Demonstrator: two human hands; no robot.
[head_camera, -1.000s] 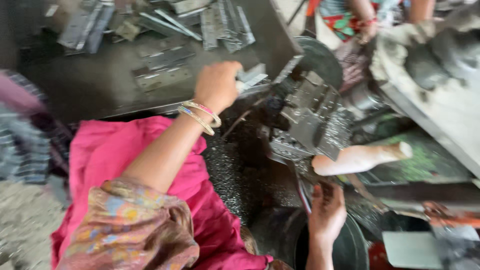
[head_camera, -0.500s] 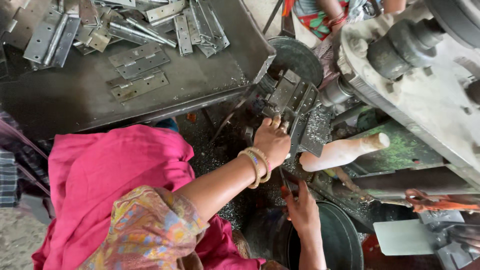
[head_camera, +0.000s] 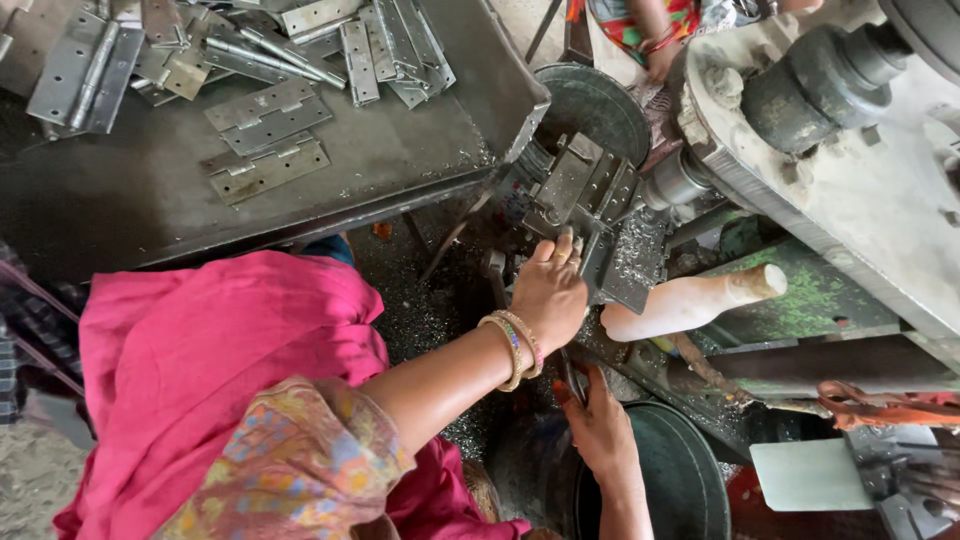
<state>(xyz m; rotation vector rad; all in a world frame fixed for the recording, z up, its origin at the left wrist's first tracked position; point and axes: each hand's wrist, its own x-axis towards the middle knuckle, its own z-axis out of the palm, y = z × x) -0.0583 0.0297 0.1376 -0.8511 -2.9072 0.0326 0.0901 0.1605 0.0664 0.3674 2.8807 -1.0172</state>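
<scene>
A dark metal desk (head_camera: 420, 150) carries a loose heap of grey steel hinges (head_camera: 265, 115) along its far side. A round dark pan (head_camera: 595, 105) sits past its corner, and another dark bucket (head_camera: 685, 480) stands lower down. A pale wooden handle (head_camera: 700, 300) juts out beside a green, shaving-strewn ledge (head_camera: 810, 300). Pink cloth (head_camera: 210, 350) covers the lap, and what seems an orange cord (head_camera: 890, 405) lies at right.

Two hands (head_camera: 548, 292), two dark round tubs (head_camera: 590, 100).

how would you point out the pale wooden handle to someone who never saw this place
Start at the big grey machine on the right. Below it, beside the metal fixture that the left hand touches, a wooden handle sticks out sideways. It is the only pale, smooth, rounded piece among dark metal.
</scene>
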